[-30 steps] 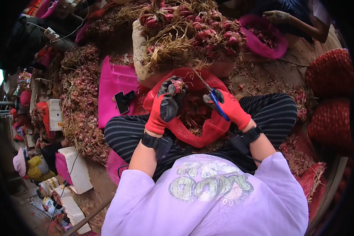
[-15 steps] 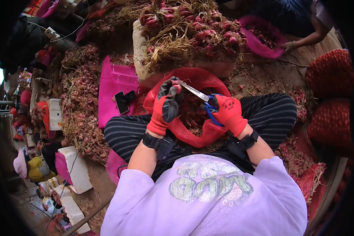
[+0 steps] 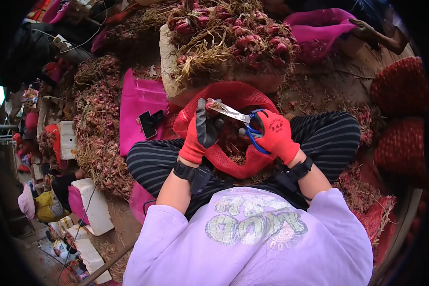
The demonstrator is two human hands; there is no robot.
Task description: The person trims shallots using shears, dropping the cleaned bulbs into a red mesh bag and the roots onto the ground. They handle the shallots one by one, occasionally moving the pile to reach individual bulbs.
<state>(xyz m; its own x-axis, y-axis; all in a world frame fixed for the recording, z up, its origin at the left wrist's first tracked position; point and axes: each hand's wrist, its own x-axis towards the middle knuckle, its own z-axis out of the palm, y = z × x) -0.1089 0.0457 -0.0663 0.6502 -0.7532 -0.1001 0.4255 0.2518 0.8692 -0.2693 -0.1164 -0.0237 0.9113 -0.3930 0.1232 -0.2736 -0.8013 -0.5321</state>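
Observation:
My right hand [image 3: 275, 134], in a red and black work glove, grips the blue-handled scissors [image 3: 232, 112] by their loops. The metal blades point left and their tips reach my left hand [image 3: 202, 127]. That hand wears a matching glove, and its raised fingers pinch a small reddish shallot [image 3: 209, 104] at the blade tips; much of the shallot is hidden. Below both hands a red mesh bag [image 3: 245, 170] stands open between my crossed legs, with dry trimmings and shallots inside.
A foam box [image 3: 168, 62] piled with bunched shallots [image 3: 248, 43] stands ahead. A phone [image 3: 148, 126] lies on pink plastic [image 3: 131, 109] to the left, beside a long shallot heap [image 3: 100, 128]. Filled red mesh sacks [image 3: 400, 88] stand right. Another person's hand [image 3: 363, 29] holds a pink mesh bag [image 3: 314, 35].
My left fingers have straightened upward and the scissors' tips have shifted slightly left. At the upper right, the other person's hand has raised the pink bag's rim.

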